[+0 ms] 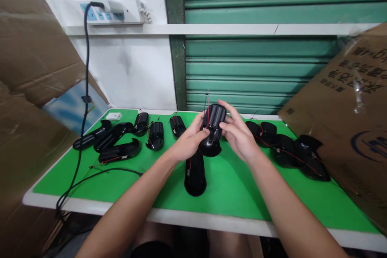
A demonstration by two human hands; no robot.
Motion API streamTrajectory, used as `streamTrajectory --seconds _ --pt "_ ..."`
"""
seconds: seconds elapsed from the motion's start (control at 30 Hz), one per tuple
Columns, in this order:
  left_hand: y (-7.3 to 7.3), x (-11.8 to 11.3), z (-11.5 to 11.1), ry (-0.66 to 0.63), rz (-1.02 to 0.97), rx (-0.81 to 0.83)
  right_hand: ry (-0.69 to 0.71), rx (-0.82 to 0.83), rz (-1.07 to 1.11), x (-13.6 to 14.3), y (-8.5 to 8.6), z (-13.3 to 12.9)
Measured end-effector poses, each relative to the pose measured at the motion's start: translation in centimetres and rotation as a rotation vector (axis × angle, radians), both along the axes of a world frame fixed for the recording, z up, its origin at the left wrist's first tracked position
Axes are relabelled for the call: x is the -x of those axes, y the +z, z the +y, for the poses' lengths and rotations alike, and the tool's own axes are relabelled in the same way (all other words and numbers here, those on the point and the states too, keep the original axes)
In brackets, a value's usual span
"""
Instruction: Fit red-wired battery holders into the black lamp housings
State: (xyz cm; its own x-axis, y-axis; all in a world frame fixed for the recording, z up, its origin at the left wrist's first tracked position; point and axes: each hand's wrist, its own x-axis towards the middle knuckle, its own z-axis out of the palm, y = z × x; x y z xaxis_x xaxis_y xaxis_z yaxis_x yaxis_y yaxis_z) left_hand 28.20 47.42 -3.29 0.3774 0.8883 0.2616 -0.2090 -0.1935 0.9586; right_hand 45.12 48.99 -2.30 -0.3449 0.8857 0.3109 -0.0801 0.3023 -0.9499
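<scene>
Between my two hands, a glossy black shell with a ribbed upper part is held up over the table. A thin red wire and a dark wire stick up from its top left. My left hand grips its left side, thumb on the front. My right hand holds the right edge, with its thumb on the front and fingers behind. Below the held shell, another black shell lies on the green mat, its upper end hidden by the held one and my left hand.
Several black shells with red wires lie at the left and right of the green tabletop. A black cable hangs from a power strip. Cardboard stands at both sides, with a green shutter behind.
</scene>
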Motion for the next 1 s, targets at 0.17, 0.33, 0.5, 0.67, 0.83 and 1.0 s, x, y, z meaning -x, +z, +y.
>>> streamTrajectory --seconds 0.17,0.33,0.5,0.67,0.83,1.0 --pt "0.20 0.34 -0.18 -0.012 0.190 -0.011 -0.054 -0.053 -0.095 -0.12 -0.02 -0.11" --pt "0.09 0.59 -0.17 0.048 0.272 -0.053 -0.074 -0.104 -0.190 0.07 -0.28 -0.37" --pt "0.35 0.76 -0.13 0.034 0.320 -0.115 -0.071 -0.110 -0.196 0.22 -0.43 -0.42" --pt "0.65 0.81 -0.26 0.024 0.362 -0.152 -0.031 -0.133 -0.190 0.17 -0.32 -0.54" --pt "0.37 0.84 -0.23 0.053 0.406 -0.218 -0.024 -0.135 -0.211 0.18 -0.52 -0.49" --pt "-0.06 0.62 -0.09 0.084 0.427 -0.269 -0.021 -0.140 -0.208 0.44 -0.86 -0.38"
